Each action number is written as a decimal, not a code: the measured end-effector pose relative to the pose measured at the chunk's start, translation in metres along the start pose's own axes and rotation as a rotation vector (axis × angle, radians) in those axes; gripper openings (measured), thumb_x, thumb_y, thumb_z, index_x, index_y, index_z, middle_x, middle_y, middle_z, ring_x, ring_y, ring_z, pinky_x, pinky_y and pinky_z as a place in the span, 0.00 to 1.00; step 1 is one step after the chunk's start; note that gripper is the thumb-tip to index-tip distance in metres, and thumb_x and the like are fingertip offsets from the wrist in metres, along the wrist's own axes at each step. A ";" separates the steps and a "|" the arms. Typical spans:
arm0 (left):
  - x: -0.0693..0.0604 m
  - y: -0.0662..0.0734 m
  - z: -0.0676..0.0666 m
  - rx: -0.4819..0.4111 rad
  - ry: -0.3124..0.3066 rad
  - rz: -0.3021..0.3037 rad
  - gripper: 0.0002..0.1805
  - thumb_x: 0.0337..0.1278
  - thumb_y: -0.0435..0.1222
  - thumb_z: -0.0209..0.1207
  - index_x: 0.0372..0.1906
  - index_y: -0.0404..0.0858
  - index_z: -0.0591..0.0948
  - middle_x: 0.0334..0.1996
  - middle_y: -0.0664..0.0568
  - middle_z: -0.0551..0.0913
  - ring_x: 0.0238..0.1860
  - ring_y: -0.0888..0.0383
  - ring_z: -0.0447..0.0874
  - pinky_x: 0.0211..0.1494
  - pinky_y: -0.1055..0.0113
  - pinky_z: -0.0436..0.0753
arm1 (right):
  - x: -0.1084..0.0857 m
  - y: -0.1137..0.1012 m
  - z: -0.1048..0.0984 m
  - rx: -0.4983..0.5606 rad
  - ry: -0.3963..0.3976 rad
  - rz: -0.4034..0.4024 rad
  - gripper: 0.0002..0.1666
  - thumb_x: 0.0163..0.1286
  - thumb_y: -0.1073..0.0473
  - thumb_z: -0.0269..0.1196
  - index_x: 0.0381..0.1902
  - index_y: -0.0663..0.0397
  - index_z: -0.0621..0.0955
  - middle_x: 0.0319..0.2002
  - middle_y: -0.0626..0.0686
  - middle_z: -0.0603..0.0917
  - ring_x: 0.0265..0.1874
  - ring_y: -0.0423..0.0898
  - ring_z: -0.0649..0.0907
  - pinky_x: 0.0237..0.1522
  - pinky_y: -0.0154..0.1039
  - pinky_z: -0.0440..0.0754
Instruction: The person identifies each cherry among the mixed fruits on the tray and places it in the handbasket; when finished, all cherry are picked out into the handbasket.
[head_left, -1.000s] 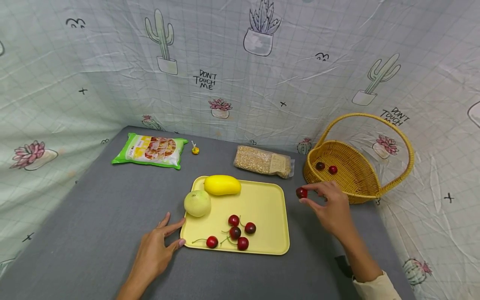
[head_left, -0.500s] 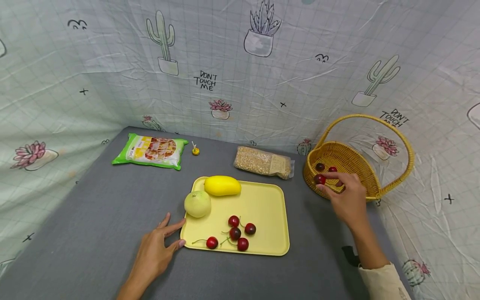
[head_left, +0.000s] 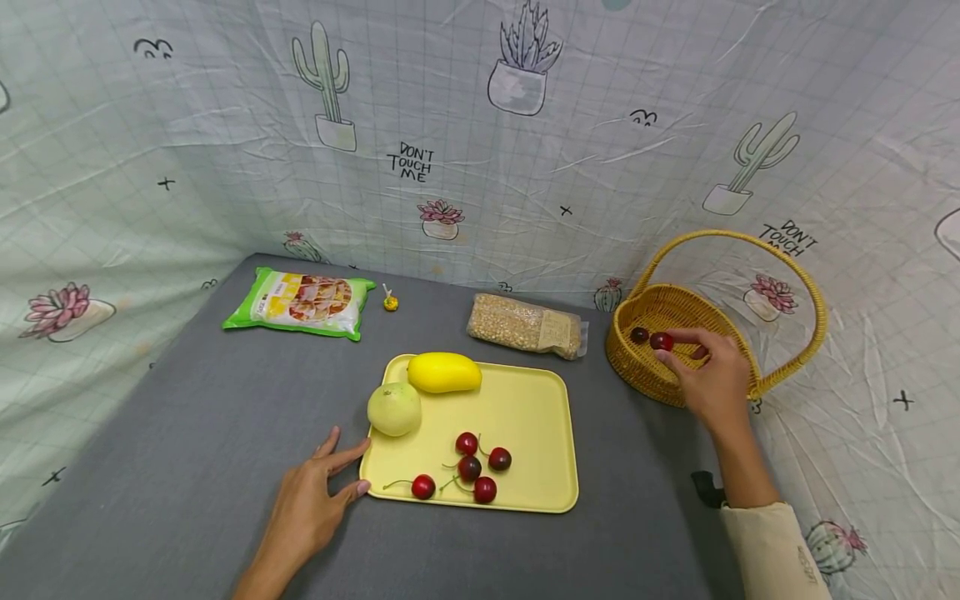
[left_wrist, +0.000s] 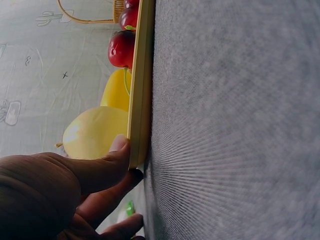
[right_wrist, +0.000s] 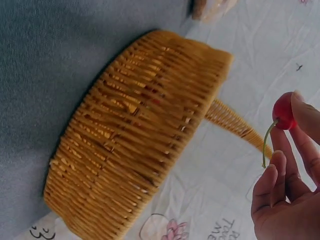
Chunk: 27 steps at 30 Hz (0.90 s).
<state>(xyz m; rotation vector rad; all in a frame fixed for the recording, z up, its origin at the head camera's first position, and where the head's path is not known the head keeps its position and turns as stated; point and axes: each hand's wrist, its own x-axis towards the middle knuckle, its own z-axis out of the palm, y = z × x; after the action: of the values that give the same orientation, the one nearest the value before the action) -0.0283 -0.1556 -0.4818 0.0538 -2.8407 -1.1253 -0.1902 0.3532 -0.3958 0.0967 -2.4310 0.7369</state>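
My right hand pinches a dark red cherry between thumb and fingers, above the opening of a woven basket with a tall handle. Its green stem hangs down in the right wrist view. One dark cherry shows inside the basket; another, visible there earlier, is now hidden. My left hand touches the left edge of a yellow tray with thumb and forefinger tips, fingers mostly straight. On the tray lie several stemmed cherries, a yellow mango-shaped fruit and a round pale green fruit.
Behind the tray lie a green-and-white food bag, a small yellow lollipop and a clear pack of grains. A patterned cloth hangs behind and beside the grey table.
My right hand has carried the cherry rightward and away from me, from beside the basket to over its opening. The left hand and tray have stayed in place.
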 end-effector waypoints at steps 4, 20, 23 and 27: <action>0.000 0.000 0.000 0.003 -0.003 -0.001 0.34 0.51 0.34 0.80 0.66 0.45 0.86 0.74 0.28 0.70 0.71 0.26 0.73 0.67 0.30 0.77 | 0.006 0.008 0.001 0.000 -0.020 0.046 0.20 0.61 0.60 0.81 0.52 0.56 0.91 0.42 0.61 0.89 0.38 0.50 0.74 0.39 0.39 0.66; 0.000 0.000 0.000 0.000 -0.007 -0.012 0.33 0.52 0.34 0.79 0.66 0.45 0.86 0.75 0.29 0.70 0.71 0.25 0.73 0.68 0.30 0.76 | 0.032 0.038 0.004 -0.038 -0.124 0.114 0.20 0.70 0.55 0.75 0.56 0.55 0.89 0.50 0.63 0.92 0.36 0.50 0.79 0.36 0.37 0.70; 0.000 0.001 0.000 0.004 -0.014 -0.017 0.33 0.52 0.34 0.79 0.67 0.46 0.86 0.75 0.29 0.69 0.71 0.25 0.73 0.67 0.29 0.76 | 0.036 0.045 0.005 -0.054 -0.160 0.140 0.20 0.72 0.54 0.73 0.58 0.56 0.88 0.52 0.64 0.91 0.40 0.53 0.80 0.39 0.41 0.71; 0.001 0.001 0.001 0.009 -0.028 -0.026 0.33 0.53 0.35 0.79 0.67 0.46 0.85 0.75 0.29 0.69 0.71 0.24 0.72 0.67 0.29 0.77 | 0.040 0.053 0.007 -0.064 -0.198 0.162 0.20 0.74 0.54 0.72 0.59 0.57 0.87 0.54 0.65 0.90 0.44 0.58 0.81 0.41 0.45 0.72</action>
<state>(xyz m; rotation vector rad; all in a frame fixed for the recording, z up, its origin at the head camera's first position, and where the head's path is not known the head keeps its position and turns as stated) -0.0296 -0.1545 -0.4815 0.0766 -2.8773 -1.1276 -0.2391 0.3987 -0.4036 -0.0554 -2.6734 0.7504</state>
